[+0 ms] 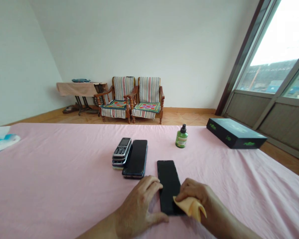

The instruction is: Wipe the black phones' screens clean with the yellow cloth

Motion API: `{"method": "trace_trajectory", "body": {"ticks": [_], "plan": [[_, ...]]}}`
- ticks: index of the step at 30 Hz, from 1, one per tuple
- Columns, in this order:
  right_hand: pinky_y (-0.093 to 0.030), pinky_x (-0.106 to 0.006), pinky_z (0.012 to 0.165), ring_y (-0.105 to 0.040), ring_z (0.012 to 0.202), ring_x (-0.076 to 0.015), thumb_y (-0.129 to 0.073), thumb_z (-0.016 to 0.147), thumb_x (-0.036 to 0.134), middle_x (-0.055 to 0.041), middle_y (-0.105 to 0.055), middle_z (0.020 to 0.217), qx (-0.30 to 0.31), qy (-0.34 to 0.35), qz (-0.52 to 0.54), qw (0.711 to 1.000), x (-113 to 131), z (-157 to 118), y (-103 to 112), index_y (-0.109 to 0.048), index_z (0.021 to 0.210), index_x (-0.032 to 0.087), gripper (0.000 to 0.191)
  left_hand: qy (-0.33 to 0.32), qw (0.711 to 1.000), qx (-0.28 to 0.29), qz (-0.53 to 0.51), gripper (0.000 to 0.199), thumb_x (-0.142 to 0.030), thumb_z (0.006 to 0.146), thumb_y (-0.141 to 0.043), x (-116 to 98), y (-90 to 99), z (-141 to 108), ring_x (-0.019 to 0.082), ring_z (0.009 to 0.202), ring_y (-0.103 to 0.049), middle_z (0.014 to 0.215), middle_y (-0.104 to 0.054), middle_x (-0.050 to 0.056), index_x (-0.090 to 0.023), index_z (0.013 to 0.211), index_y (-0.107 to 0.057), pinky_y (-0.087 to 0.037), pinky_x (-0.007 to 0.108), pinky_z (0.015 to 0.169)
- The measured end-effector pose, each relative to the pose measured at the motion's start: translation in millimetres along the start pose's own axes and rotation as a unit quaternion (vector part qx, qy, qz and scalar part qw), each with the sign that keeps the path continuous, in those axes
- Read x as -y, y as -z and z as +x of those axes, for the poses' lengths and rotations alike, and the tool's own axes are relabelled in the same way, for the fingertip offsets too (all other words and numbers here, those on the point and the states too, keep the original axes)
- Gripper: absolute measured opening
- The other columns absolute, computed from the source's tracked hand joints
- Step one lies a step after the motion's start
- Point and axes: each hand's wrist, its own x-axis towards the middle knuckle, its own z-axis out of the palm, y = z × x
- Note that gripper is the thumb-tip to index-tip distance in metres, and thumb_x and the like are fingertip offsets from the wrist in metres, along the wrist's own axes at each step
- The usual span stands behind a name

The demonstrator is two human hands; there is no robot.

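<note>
Cloth [193, 207] in right hand [201, 196], touching phone [168, 186]

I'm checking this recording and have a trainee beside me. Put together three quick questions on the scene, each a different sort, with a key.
1. Which hand holds the yellow cloth at the nearest phone?
2. True or false: the green bottle stands upright on the pink sheet.
3. What sits on top of the small stack beside the other large phone?
A. a black box
B. a keypad phone
C. a folded towel

Key:
1. The right hand.
2. True.
3. B.
</note>
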Motion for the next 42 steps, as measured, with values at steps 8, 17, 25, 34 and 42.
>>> {"method": "trace_trajectory", "body": {"ticks": [8, 17, 25, 34, 42], "plan": [[-0.047, -0.029, 0.061, -0.065, 0.068, -0.0188, -0.058, 0.068, 0.012, -0.0038, -0.069, 0.074, -0.131, -0.075, 0.034, 0.988, -10, 23, -17, -0.075, 0.074, 0.021, 0.020, -0.028, 0.999, 0.011, 0.026, 0.056, -0.034, 0.067, -0.085, -6, 2.3, -1, 0.027, 0.105, -0.058, 0.116, -0.062, 0.012, -0.014, 0.114, -0.062, -0.050, 0.039, 0.092], [-0.045, -0.026, 0.059, -0.061, 0.066, -0.0169, -0.072, 0.067, 0.032, -0.0046, -0.070, 0.070, -0.167, -0.127, 0.206, 0.956, 24, 30, -4, -0.074, 0.076, 0.017, 0.018, -0.038, 0.999, 0.012, 0.000, 0.062, -0.024, 0.070, -0.081, -3, 2.3, -3, 0.025, 0.109, -0.057, 0.118, -0.061, 0.011, -0.016, 0.125, -0.053, -0.047, 0.037, 0.097], [-0.046, -0.024, 0.057, -0.060, 0.065, -0.0156, -0.069, 0.069, 0.032, -0.0049, -0.067, 0.072, -0.112, -0.079, 0.268, 0.954, 51, 38, -28, -0.071, 0.070, 0.016, 0.015, -0.023, 0.995, -0.101, -0.017, 0.052, -0.015, 0.070, -0.071, -5, 0.1, -9, 0.022, 0.088, -0.062, 0.099, -0.063, 0.005, -0.021, 0.117, -0.050, -0.053, 0.032, 0.082], [-0.045, -0.028, 0.060, -0.061, 0.071, -0.0190, -0.058, 0.067, 0.016, -0.0061, -0.067, 0.079, -0.262, 0.009, 0.050, 0.964, 15, 61, 9, -0.074, 0.082, 0.018, 0.021, -0.052, 0.987, -0.150, -0.003, 0.029, -0.008, 0.082, -0.049, 1, 6.3, -9, 0.018, 0.076, -0.063, 0.086, -0.064, 0.005, -0.018, 0.108, -0.059, -0.051, 0.026, 0.071], [-0.047, -0.030, 0.067, -0.061, 0.077, -0.0197, -0.051, 0.070, 0.006, -0.0064, -0.062, 0.085, -0.280, 0.080, -0.069, 0.954, -26, 69, 11, -0.074, 0.095, 0.020, 0.037, -0.073, 0.985, -0.149, 0.035, 0.025, -0.011, 0.086, -0.052, 4, 5.5, -10, 0.018, 0.075, -0.065, 0.086, -0.067, 0.004, -0.020, 0.108, -0.060, -0.052, 0.025, 0.071]]}}
